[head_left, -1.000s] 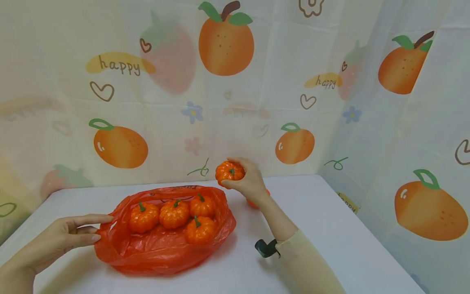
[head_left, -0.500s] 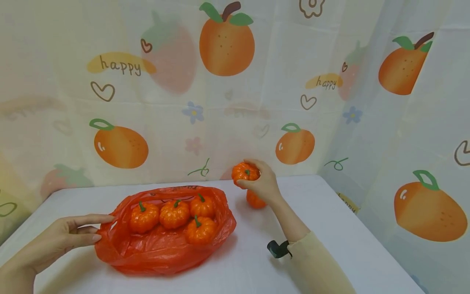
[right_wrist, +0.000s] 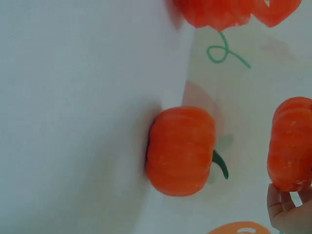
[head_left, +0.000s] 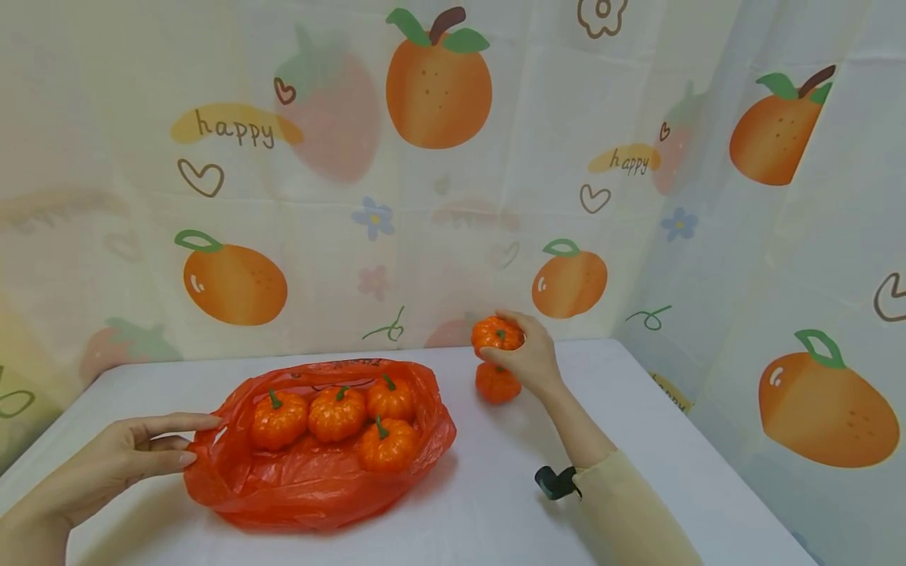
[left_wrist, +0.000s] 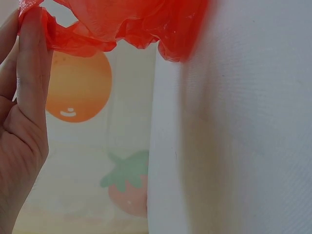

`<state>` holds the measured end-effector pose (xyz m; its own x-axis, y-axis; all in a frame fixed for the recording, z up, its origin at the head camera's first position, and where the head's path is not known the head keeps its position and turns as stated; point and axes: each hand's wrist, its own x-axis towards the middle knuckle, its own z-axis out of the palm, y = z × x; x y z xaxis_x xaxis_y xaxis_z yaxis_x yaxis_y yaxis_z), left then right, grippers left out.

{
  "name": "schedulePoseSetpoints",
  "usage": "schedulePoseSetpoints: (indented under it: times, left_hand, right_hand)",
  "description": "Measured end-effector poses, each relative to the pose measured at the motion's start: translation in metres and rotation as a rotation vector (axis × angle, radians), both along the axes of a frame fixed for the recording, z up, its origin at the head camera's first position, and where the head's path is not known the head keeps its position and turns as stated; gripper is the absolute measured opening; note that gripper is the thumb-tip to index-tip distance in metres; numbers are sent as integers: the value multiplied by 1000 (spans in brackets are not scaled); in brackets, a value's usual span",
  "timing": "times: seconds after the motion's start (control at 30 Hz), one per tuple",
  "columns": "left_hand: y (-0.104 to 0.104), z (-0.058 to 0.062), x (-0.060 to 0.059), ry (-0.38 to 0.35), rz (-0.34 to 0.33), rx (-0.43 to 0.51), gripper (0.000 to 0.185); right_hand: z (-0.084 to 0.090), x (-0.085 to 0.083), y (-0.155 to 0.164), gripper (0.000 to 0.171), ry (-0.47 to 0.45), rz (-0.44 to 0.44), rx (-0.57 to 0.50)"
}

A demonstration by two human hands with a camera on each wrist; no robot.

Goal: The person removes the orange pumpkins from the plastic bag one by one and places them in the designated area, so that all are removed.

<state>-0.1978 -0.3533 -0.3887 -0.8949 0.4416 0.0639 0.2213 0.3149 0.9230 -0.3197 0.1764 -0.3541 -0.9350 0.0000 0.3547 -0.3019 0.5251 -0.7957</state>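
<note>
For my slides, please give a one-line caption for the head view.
Left hand holds the red bag of four pumpkins; right hand holds a pumpkin above another.

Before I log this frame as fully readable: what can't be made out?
- Small orange toy pumpkin on the table: head view, partly behind right hand.
- Held orange pumpkin: right wrist view, cut by frame edge.
- Crinkled orange plastic bag: left wrist view, only its rim shows beside left hand.
</note>
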Motion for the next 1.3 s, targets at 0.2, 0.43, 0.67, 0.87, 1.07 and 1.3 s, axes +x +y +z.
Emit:
schedulePoseSetpoints:
  times: [0.2,0.43,0.67,0.87,1.07,1.3]
  left_hand:
    - [0,1,0,-5,8,-5,44]
    - [0,1,1,-12,-1,0,44]
    - [0,0,0,-4,3,0,43]
    - [1,0,0,-1,4,-1,43]
    - [1,0,0,2,-2,-3,44]
    - [1,-1,0,2,-5,-3,44]
  right_hand:
    - [-2,-1,10,65,-9,-27,-13]
    - [-6,-4,23,65,-12,-75,-13]
    - [-11,-9,38,65,-41,-134,-36]
    - [-18,-12,49,64,-46,-182,-39]
    - [-24,-13,57,64,-66,-204,-34]
    - [-30,-12,62,63,-83,-221,-11]
